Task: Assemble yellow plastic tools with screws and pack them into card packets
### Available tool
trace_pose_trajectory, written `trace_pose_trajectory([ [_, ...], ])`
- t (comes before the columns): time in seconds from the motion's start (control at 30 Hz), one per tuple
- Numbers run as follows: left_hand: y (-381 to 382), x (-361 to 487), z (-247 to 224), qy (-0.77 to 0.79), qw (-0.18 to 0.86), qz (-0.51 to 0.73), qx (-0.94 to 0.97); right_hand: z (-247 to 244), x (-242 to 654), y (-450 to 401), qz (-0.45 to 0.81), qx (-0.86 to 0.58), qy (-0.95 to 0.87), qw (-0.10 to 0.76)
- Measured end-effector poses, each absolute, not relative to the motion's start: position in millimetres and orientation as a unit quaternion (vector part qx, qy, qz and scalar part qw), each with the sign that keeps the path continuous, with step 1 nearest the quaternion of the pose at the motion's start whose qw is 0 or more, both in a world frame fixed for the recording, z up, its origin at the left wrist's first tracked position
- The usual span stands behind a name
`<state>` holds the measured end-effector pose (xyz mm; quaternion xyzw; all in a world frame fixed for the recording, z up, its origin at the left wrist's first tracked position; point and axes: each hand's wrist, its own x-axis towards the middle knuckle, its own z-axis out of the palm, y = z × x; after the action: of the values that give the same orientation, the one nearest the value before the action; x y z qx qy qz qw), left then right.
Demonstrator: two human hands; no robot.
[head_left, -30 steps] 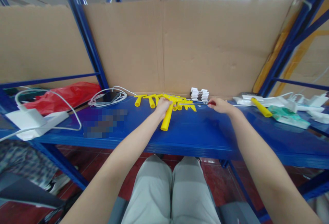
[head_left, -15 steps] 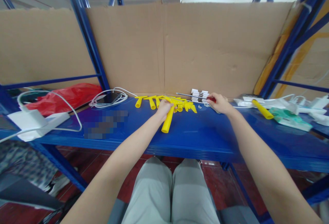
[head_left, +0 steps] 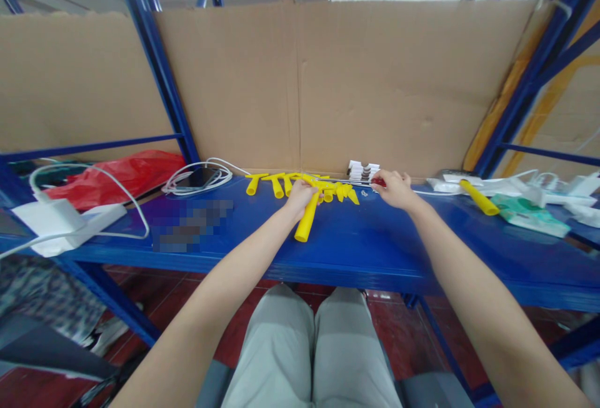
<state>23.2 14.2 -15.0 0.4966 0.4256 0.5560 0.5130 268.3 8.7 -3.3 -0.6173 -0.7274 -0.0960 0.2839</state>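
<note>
My left hand is closed round a yellow tube-shaped piece, whose open end points toward me. In my right hand is a screwdriver with a red handle; its thin metal shaft reaches left toward the top of the yellow piece. Whether the tip touches it is too small to tell. Several yellow T-shaped pieces lie in a row behind and beside my left hand. Small yellow pointed pieces are just right of them. White clip-like parts stand behind the screwdriver.
On the left of the blue table are a red bag, a coiled white cable and a white power block. At the right lie another yellow tube and a green-white packet. Cardboard stands behind.
My right hand has shifted slightly left, and the screwdriver shaft has come down nearer the yellow piece. My left hand holds its place.
</note>
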Motion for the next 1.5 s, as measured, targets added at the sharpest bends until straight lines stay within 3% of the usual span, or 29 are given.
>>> trace_pose_trajectory([
  [0.6,3,29,-11,0.447,0.470,0.556,0.519,-4,270,11,-0.113,-0.614,-0.725,0.291],
  [1.2,27,16,-24,0.577,0.173,0.464,0.649,8,265,-6,-0.176,-0.567,-0.764,0.253],
  [1.5,16,15,-16,0.586,0.118,0.454,0.660,16,262,-19,-0.098,-0.537,-0.816,0.188],
])
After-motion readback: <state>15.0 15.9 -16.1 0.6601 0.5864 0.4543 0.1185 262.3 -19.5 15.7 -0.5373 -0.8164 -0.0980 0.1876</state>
